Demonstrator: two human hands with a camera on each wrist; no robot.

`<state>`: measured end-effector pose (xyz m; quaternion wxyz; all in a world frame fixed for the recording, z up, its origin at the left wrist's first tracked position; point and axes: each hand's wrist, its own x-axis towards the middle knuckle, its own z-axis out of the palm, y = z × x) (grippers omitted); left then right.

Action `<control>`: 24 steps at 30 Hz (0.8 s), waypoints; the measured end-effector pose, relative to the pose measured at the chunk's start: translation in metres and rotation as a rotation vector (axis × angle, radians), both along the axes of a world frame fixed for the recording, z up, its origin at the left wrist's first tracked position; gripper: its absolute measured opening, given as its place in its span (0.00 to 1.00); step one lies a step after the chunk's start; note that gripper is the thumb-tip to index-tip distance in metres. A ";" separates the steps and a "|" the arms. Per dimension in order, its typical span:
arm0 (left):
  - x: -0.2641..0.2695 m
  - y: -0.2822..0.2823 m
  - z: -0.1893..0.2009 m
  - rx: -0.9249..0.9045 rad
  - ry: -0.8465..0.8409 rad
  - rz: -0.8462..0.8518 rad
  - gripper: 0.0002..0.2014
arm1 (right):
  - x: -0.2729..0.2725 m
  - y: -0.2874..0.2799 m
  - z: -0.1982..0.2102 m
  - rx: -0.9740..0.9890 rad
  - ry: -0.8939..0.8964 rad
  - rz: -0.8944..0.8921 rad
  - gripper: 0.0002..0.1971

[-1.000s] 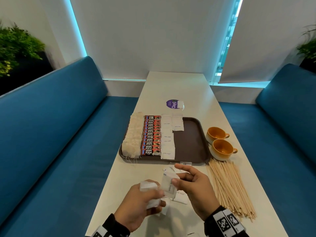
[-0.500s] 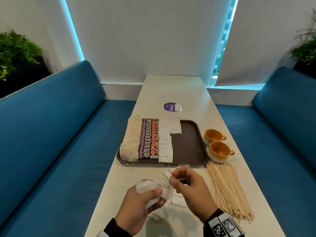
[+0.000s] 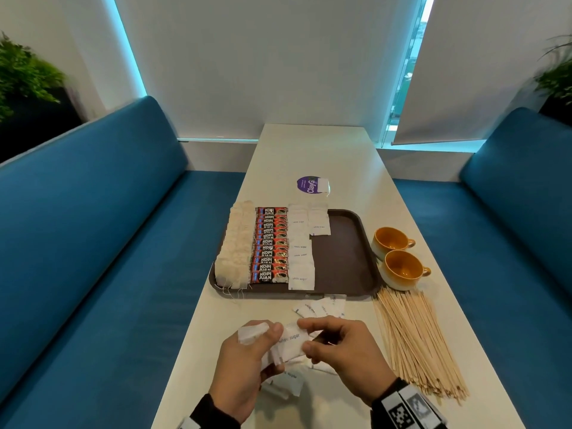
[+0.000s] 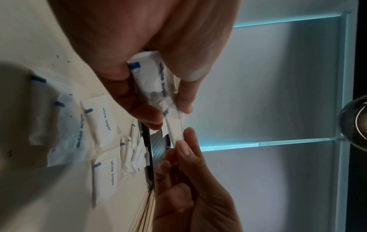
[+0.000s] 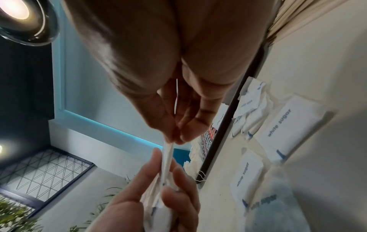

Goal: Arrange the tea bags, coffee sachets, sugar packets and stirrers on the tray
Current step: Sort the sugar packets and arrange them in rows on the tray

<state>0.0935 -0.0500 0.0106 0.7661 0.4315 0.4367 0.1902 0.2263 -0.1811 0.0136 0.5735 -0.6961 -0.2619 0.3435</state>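
Observation:
My left hand (image 3: 266, 345) grips a small stack of white sugar packets (image 3: 289, 343) above the near table. My right hand (image 3: 312, 335) pinches the end of the top packet (image 4: 174, 131) of that stack between thumb and fingertips (image 5: 174, 138). More sugar packets (image 3: 322, 306) lie loose on the table in front of the brown tray (image 3: 346, 258). On the tray lie a column of tea bags (image 3: 236, 246), a column of coffee sachets (image 3: 270, 244) and sugar packets (image 3: 301, 252) in rows. Wooden stirrers (image 3: 414, 339) lie in a pile at the right.
Two orange cups (image 3: 399, 258) stand right of the tray, just beyond the stirrers. A purple round sticker (image 3: 309, 184) sits on the table beyond the tray. Blue benches (image 3: 93, 243) run along both sides of the narrow table.
My right hand has brought its packet down and left against the stack in my left hand. The head view has tilted slightly.

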 end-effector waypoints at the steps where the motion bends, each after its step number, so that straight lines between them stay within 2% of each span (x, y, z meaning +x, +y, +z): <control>1: 0.000 0.002 -0.001 0.001 -0.005 0.016 0.10 | 0.002 0.002 -0.001 -0.010 0.003 -0.004 0.17; 5: 0.000 0.019 -0.009 -0.041 -0.057 0.054 0.09 | 0.023 0.012 0.001 -0.057 0.012 -0.032 0.16; 8: -0.005 0.035 -0.023 -0.172 -0.075 0.084 0.08 | 0.056 0.026 0.006 -0.055 0.024 -0.105 0.14; 11: -0.012 0.050 -0.035 -0.286 -0.072 0.100 0.16 | 0.103 0.049 0.006 -0.011 0.107 -0.234 0.13; 13: -0.017 0.056 -0.042 -0.335 -0.067 0.091 0.19 | 0.140 0.069 0.002 -0.013 0.096 -0.310 0.13; 18: -0.021 0.062 -0.053 -0.327 0.000 0.041 0.13 | 0.216 0.115 -0.017 -0.045 0.104 -0.403 0.11; 24: -0.016 0.068 -0.051 -0.257 0.107 -0.025 0.11 | 0.258 0.153 -0.040 -0.214 0.071 -0.361 0.09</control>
